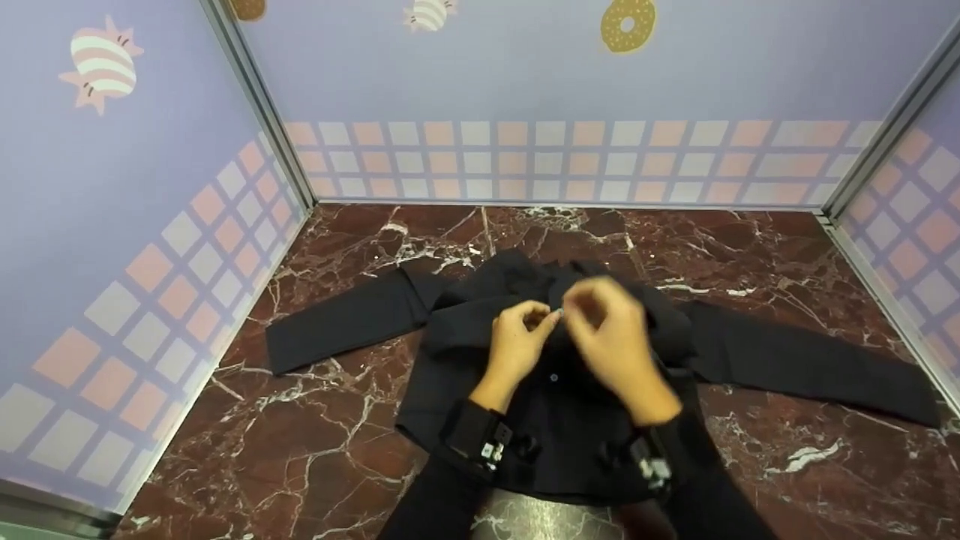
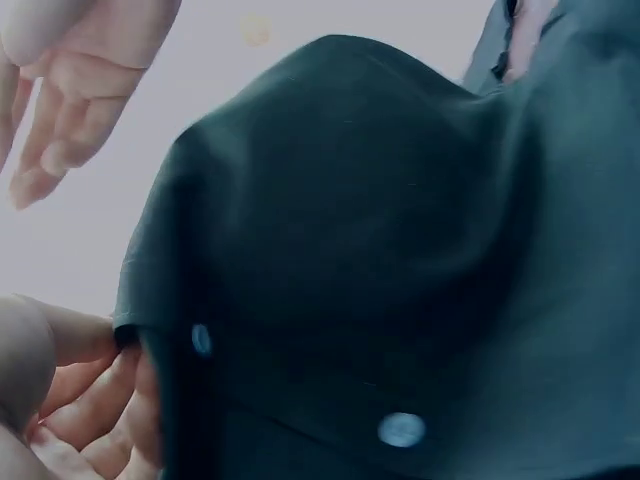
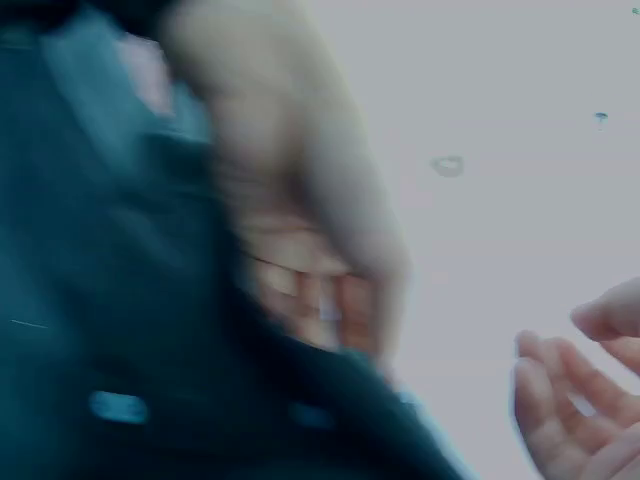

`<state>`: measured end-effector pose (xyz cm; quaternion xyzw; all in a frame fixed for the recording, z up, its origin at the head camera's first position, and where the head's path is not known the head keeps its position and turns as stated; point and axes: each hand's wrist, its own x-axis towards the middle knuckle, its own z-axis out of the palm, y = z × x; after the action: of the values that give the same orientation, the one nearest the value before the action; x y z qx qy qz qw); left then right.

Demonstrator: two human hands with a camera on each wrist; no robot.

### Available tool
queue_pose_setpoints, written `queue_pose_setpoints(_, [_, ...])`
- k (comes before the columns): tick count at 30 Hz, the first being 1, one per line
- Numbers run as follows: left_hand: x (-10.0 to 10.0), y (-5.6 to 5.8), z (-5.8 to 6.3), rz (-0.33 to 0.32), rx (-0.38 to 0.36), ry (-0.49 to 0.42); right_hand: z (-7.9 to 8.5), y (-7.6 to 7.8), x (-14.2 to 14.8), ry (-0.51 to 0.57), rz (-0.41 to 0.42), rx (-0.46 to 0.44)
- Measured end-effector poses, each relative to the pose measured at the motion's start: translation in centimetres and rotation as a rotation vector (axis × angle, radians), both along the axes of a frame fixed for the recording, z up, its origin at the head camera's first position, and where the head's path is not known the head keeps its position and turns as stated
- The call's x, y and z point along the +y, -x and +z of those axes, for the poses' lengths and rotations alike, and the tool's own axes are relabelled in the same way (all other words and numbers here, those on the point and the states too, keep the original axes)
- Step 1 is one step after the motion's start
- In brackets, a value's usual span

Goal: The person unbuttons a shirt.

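Observation:
A black button-up shirt [image 1: 480,390] lies spread with its sleeves out to both sides. My left hand [image 1: 517,337] pinches the shirt's raised front edge between thumb and fingers; in the left wrist view that hand [image 2: 80,400] holds the cloth beside a small pale button [image 2: 202,340]. Another button [image 2: 402,430] shows farther along the cloth. My right hand [image 1: 611,337], blurred, hovers just right of the left one. Its fingers [image 3: 560,400] are loosely bent and apart from the thumb in the right wrist view, with nothing between them.
The shirt's left sleeve in view [image 1: 345,322] and right sleeve [image 1: 810,360] stretch across a dark red marble-patterned tabletop [image 1: 300,450]. Patterned panels [image 1: 570,90] enclose the table at the back and both sides, joined by metal corner strips.

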<state>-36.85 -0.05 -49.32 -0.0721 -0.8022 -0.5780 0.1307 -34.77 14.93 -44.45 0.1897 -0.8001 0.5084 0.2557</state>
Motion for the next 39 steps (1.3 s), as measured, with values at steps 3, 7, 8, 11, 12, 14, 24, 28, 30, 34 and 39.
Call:
queue_pose_setpoints(3, [-0.2,-0.3,-1.3,-0.056,-0.056,-0.01,-3.6,-0.6,0.1,-0.089,-0.019,-0.132])
queue_pose_setpoints(7, [-0.4,-0.6,-3.0,-0.104,-0.091,-0.005,-6.8,-0.8,0.3,-0.067,-0.055,-0.247])
queue_pose_setpoints(8, [-0.4,-0.6,-3.4,-0.107,-0.097,-0.007,-7.3,-0.8,0.3,-0.048,-0.06,-0.265])
queue_pose_setpoints(11, [-0.3,-0.6,-4.1,-0.106,-0.106,-0.027,-8.3,-0.9,0.3,0.011,-0.047,-0.297])
queue_pose_setpoints(12, [-0.2,-0.6,-4.2,-0.103,-0.103,-0.033,-8.4,-0.9,0.4,0.031,-0.042,-0.306])
queue_pose_setpoints(14, [-0.1,-0.7,-4.4,-0.099,-0.09,-0.043,-8.6,-0.9,0.4,0.065,-0.036,-0.317])
queue_pose_setpoints(24, [-0.3,-1.5,-4.5,-0.171,0.062,0.104,-9.4,-1.3,0.7,0.046,-0.076,-0.208])
queue_pose_setpoints(28, [-0.2,-1.8,-4.3,-0.192,0.029,0.072,-9.5,-1.3,0.6,0.022,-0.082,-0.183])
queue_pose_setpoints(30, [-0.1,-1.8,-4.3,-0.193,0.032,0.059,-9.5,-1.4,0.6,0.023,-0.076,-0.196])
queue_pose_setpoints(34, [-0.2,-1.7,-4.5,-0.216,0.083,0.084,-9.4,-1.5,0.5,0.09,-0.058,-0.248])
queue_pose_setpoints(39, [-0.5,-1.6,-4.5,-0.27,0.131,0.107,-9.3,-1.5,0.6,0.149,-0.03,-0.269])
